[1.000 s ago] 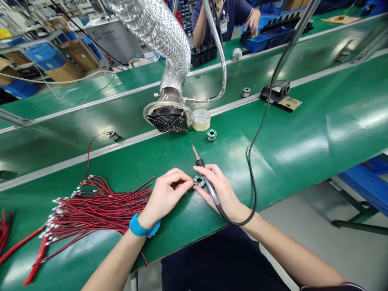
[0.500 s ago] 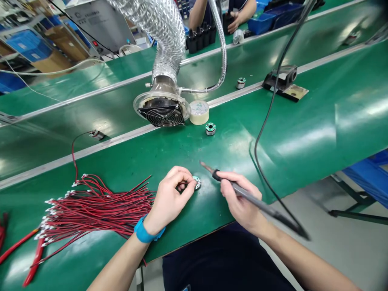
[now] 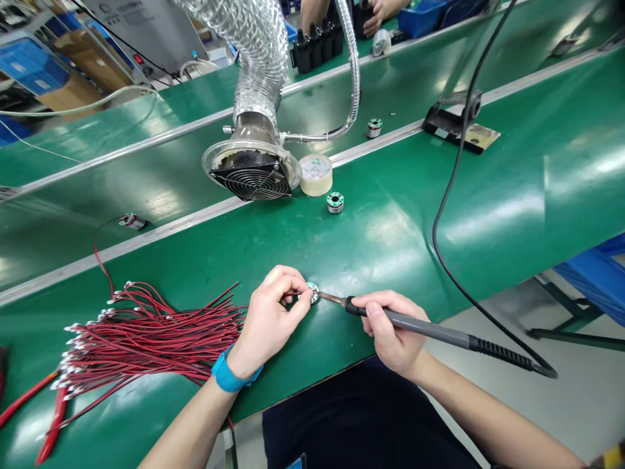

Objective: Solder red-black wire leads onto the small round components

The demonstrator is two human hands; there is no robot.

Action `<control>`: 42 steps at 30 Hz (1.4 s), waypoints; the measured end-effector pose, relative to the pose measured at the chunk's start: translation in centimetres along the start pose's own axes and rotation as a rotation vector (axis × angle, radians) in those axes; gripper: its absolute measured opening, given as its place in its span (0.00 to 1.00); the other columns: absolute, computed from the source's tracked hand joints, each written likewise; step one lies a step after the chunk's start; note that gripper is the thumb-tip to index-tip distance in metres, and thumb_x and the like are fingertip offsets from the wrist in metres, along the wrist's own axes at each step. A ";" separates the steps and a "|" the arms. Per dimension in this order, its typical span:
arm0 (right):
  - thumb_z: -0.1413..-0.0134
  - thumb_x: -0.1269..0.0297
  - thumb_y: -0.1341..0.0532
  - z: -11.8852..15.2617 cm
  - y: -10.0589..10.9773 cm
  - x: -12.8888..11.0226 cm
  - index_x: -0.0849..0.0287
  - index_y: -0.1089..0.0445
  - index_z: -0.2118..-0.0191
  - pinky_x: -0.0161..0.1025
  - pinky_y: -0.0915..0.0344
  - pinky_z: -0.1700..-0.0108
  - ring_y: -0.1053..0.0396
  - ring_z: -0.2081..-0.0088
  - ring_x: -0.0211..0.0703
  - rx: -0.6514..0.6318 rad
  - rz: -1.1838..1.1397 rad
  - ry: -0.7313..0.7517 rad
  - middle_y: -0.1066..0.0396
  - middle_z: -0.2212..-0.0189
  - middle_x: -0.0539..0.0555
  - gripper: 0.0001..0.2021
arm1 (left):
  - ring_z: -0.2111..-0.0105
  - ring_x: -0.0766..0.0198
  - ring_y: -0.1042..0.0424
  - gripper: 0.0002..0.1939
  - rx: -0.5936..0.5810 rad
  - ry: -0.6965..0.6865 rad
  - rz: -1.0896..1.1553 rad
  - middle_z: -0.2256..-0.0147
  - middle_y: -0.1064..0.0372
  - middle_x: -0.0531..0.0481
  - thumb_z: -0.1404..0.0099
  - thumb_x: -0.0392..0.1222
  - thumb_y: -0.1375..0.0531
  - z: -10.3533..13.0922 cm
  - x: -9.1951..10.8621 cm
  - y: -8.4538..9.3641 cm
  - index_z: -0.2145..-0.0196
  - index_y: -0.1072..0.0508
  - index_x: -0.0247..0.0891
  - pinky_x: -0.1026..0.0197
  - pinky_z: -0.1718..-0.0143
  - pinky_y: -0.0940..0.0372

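Observation:
My left hand, a blue band on its wrist, is closed in a pinch on what looks like a thin wire. Its fingertips are at the edge of a small round part with a green-and-white circuit board, which they partly cover. In my right hand is a grey soldering iron, held like a pen. The iron's tip touches or nearly touches the board's right side. Left of my hands lies a bundle of red-and-black wires with white connectors.
A fume extractor hood hangs over the bench beside a tape roll. Another round part stands near it. The iron's cable loops at right, before a metal stand. Red-handled pliers lie lower left. Across, a co-worker's hand shows.
My right hand has brought the soldering iron's tip leftward and down to the round board. My left hand keeps its pinch there. The whole view has shifted slightly.

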State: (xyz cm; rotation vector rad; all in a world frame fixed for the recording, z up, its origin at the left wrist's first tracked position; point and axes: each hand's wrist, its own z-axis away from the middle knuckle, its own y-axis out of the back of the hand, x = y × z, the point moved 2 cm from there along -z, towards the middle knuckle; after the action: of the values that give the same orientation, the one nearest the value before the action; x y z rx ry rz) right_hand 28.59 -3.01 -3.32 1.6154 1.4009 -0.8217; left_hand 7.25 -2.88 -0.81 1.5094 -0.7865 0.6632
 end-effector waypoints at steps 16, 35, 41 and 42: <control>0.30 0.59 0.42 1.3 0.2 1.2 0.56 0.20 0.62 0.39 0.26 0.73 0.24 0.75 0.43 0.054 -0.001 -0.128 0.25 0.75 0.52 0.14 | 0.70 0.67 0.33 0.07 0.035 -0.037 -0.048 0.62 0.30 0.49 0.32 0.37 0.38 0.0 0.2 -0.2 0.69 0.26 0.39 0.63 0.70 0.38; 0.32 0.69 0.41 -0.2 -0.3 -0.1 0.56 0.23 0.60 0.33 0.32 0.75 0.25 0.77 0.37 0.005 -0.018 -0.010 0.23 0.74 0.48 0.09 | 0.70 0.70 0.35 0.08 0.068 -0.090 -0.101 0.63 0.31 0.50 0.32 0.33 0.38 -0.1 0.4 -0.5 0.70 0.28 0.37 0.65 0.70 0.40; 0.31 0.69 0.40 0.7 0.0 0.7 0.54 0.22 0.57 0.34 0.33 0.75 0.25 0.76 0.38 0.052 -0.067 -0.052 0.23 0.73 0.48 0.08 | 0.70 0.71 0.36 0.08 0.080 -0.119 -0.138 0.63 0.31 0.51 0.33 0.31 0.38 0.0 0.6 -0.7 0.70 0.29 0.37 0.66 0.70 0.41; 0.31 0.68 0.40 0.7 0.0 0.7 0.54 0.22 0.57 0.34 0.33 0.75 0.25 0.76 0.38 0.055 -0.074 -0.058 0.23 0.73 0.48 0.08 | 0.70 0.71 0.36 0.08 0.081 -0.124 -0.143 0.63 0.31 0.52 0.33 0.31 0.38 0.0 0.6 -0.6 0.70 0.30 0.37 0.66 0.70 0.41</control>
State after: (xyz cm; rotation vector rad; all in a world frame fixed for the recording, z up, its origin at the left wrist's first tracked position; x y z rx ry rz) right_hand 28.75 -3.31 -4.27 1.5768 1.4148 -0.9503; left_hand 8.14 -2.92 -0.69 1.6759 -0.7447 0.5040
